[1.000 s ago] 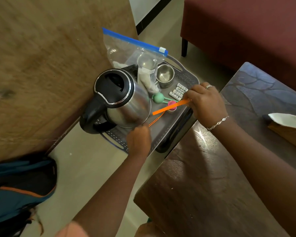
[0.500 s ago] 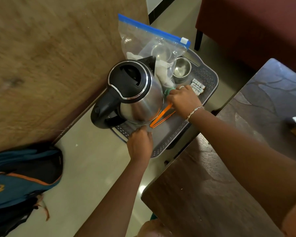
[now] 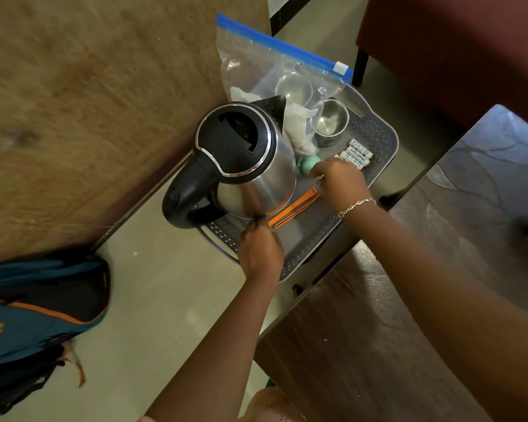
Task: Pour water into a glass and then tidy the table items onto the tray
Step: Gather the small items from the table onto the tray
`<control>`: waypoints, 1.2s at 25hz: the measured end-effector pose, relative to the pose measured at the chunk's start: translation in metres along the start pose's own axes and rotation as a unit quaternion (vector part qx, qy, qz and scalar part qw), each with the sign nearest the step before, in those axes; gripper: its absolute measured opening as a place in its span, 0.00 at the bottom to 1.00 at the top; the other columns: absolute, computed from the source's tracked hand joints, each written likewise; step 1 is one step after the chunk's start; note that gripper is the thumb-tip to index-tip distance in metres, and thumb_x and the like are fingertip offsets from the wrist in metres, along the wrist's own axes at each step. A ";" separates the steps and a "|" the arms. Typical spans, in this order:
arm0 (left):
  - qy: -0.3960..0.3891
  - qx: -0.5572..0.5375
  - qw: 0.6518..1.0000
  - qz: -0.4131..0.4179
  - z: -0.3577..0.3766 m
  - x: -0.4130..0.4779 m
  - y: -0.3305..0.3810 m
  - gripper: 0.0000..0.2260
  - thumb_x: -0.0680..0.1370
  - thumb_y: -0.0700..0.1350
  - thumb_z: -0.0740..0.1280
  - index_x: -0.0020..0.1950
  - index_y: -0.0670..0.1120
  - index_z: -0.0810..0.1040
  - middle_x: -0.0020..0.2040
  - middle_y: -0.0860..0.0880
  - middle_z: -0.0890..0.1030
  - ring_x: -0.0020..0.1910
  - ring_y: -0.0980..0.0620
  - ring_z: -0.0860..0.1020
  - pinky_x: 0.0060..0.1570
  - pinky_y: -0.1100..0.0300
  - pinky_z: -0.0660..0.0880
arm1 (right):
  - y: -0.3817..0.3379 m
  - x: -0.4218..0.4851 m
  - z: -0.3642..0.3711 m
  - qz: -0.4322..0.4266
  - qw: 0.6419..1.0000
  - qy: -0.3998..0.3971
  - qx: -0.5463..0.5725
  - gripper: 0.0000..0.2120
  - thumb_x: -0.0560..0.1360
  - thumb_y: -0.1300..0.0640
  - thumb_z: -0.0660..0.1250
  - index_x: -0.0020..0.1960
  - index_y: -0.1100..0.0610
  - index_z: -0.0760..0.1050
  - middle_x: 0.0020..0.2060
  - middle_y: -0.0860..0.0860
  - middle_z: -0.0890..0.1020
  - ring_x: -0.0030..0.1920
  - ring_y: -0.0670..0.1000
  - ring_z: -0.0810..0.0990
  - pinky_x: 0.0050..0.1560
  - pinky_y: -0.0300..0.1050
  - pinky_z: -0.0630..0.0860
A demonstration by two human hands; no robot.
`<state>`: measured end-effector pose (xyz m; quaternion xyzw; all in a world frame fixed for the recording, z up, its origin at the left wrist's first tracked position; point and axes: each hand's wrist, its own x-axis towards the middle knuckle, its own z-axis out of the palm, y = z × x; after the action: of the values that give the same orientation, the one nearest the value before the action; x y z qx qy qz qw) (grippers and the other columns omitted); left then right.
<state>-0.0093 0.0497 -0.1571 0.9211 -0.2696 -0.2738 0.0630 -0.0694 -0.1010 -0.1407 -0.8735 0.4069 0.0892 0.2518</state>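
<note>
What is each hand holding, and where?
Left hand grips the tray's near rim. Right hand touches the green spoon; its grip cannot be told.

Both my arms extended forward, bare. My left hand [image 3: 260,249] knuckles up, fingers curled down, pinched at fingertips. My right hand [image 3: 337,181] farther out, right of left, palm down, fingers bent, thin chain bracelet on wrist, ring on one finger.

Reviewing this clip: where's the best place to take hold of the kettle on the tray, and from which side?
Probably by the kettle's black loop handle, which sticks out past the tray's near-left edge. Come from that left side: it's open there, while the zip bag and right hand crowd the other sides.
</note>
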 end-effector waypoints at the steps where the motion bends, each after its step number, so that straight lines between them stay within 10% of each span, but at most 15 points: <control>1: 0.000 -0.011 1.000 -0.003 0.001 -0.001 0.002 0.13 0.78 0.40 0.60 0.62 0.42 0.73 0.61 0.42 0.76 0.58 0.43 0.75 0.47 0.52 0.72 | -0.005 -0.007 -0.001 0.034 0.999 -0.015 0.031 0.16 0.73 0.69 0.58 0.57 0.61 0.76 0.55 0.62 0.77 0.57 0.63 0.75 0.53 0.52 0.70; 16: 0.026 0.110 0.989 0.092 0.014 0.007 0.010 0.09 0.80 0.43 0.59 0.58 0.43 0.72 0.54 0.41 0.80 0.52 0.41 0.79 0.43 0.52 0.73 | -0.008 -0.034 0.011 -0.005 0.988 -0.027 -0.154 0.14 0.75 0.65 0.57 0.60 0.61 0.72 0.57 0.60 0.73 0.55 0.64 0.75 0.52 0.54 0.72; 30: 0.005 0.142 0.983 0.114 0.017 0.018 0.011 0.07 0.80 0.40 0.58 0.54 0.42 0.74 0.50 0.42 0.82 0.48 0.44 0.81 0.38 0.56 0.71 | 0.029 0.014 -0.019 -0.060 0.990 -0.096 -0.082 0.14 0.73 0.64 0.62 0.57 0.57 0.77 0.53 0.59 0.79 0.55 0.61 0.76 0.45 0.44 0.70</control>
<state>-0.0115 0.0315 -0.1771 0.8853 -0.4085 -0.2193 -0.0361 -0.0830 -0.1356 -0.1405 -0.9015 0.3190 0.1904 0.2220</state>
